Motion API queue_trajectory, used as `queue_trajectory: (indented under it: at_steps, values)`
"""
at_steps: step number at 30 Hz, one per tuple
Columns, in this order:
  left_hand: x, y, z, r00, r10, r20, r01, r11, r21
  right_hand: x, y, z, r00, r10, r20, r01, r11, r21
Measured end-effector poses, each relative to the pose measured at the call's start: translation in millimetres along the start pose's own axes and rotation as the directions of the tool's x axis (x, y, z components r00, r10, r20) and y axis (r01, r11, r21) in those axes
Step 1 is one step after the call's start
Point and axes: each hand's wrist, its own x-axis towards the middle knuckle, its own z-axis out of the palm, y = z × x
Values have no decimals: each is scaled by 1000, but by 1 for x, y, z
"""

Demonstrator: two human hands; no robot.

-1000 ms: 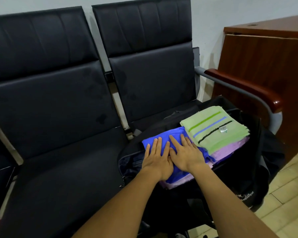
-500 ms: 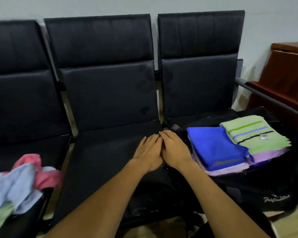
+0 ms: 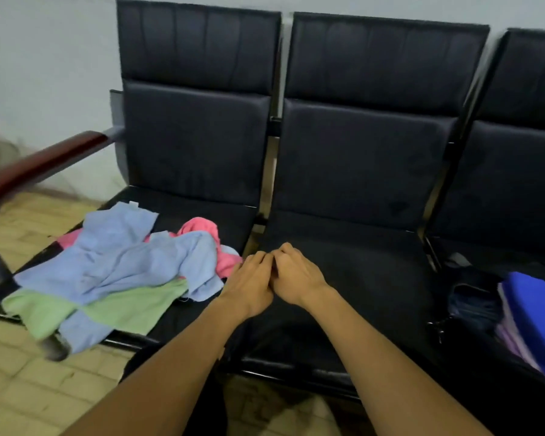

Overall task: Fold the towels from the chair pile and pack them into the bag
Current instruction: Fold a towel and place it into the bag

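Note:
A loose pile lies on the left chair seat: a light blue towel [image 3: 123,262] on top, a pink towel [image 3: 202,228] behind it and a green towel [image 3: 123,306] at the front. At the right edge the black bag [image 3: 472,303] holds a folded blue towel [image 3: 535,309] on folded lilac towels [image 3: 513,338]. My left hand [image 3: 249,284] and my right hand [image 3: 293,275] hover side by side over the middle seat, knuckles touching, fingers loosely curled and holding nothing. The left hand is just right of the pile.
Three black chairs stand in a row against a pale wall. The middle seat [image 3: 359,256] is bare under my hands. A wooden armrest [image 3: 44,165] juts out at the far left. Tiled floor runs in front of the seats.
My hands left the folded blue towel in the bag and travelled left across the middle seat. The view swung left, so the pile is now in full sight and the bag sits at the right edge.

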Motion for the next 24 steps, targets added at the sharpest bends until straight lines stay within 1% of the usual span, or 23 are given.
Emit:
queue_trajectory:
  at_steps: [3, 7, 10, 12, 14, 15, 16, 17, 18, 19, 20, 21, 23, 24]
  values:
    - [-23, -48, 12, 992, -128, -1, 128, 992, -21, 17, -36, 29, 994, -39, 105, 42, 999, -26]
    - [-34, -92, 18, 948, -318, -10, 319, 948, 7, 38, -64, 64, 976, -64, 210, 64, 998, 6]
    - [-29, -114, 19, 919, -393, -18, 393, 919, 1, 53, -77, 84, 961, -56, 273, 43, 998, 52]
    - [-25, -126, 22, 896, -444, 0, 444, 895, -42, 60, -86, 94, 955, -53, 290, 21, 993, 112]
    - [-21, -136, 22, 866, -500, -7, 498, 864, -79, 70, -92, 105, 965, -69, 251, 31, 988, 151]
    - [-19, -139, 21, 858, -512, -28, 510, 858, -62, 74, -95, 110, 974, -72, 213, 43, 990, 137]
    - [-17, -140, 18, 857, -512, -61, 510, 859, -39, 77, -98, 114, 984, -72, 164, 52, 991, 124]
    - [-14, -141, 16, 857, -505, -98, 505, 863, -29, 80, -101, 117, 992, -52, 118, 34, 988, 148]
    - [-10, -141, 14, 851, -506, -139, 505, 862, -47, 82, -103, 117, 998, -31, 49, 23, 986, 164]
    - [-8, -141, 12, 837, -519, -171, 510, 855, -97, 83, -105, 115, 999, -10, -36, 16, 983, 185]
    - [-6, -140, 11, 818, -539, -201, 508, 841, -189, 82, -107, 110, 996, 29, -82, -10, 975, 221]
    - [-5, -138, 8, 797, -559, -228, 485, 818, -311, 81, -106, 106, 993, 55, -101, -29, 969, 246]
    - [-6, -132, 1, 774, -573, -271, 371, 756, -538, 80, -105, 95, 995, -10, -102, 28, 984, 175]
    - [-8, -127, -3, 773, -567, -284, 314, 732, -605, 80, -104, 92, 995, -16, -94, 30, 988, 154]
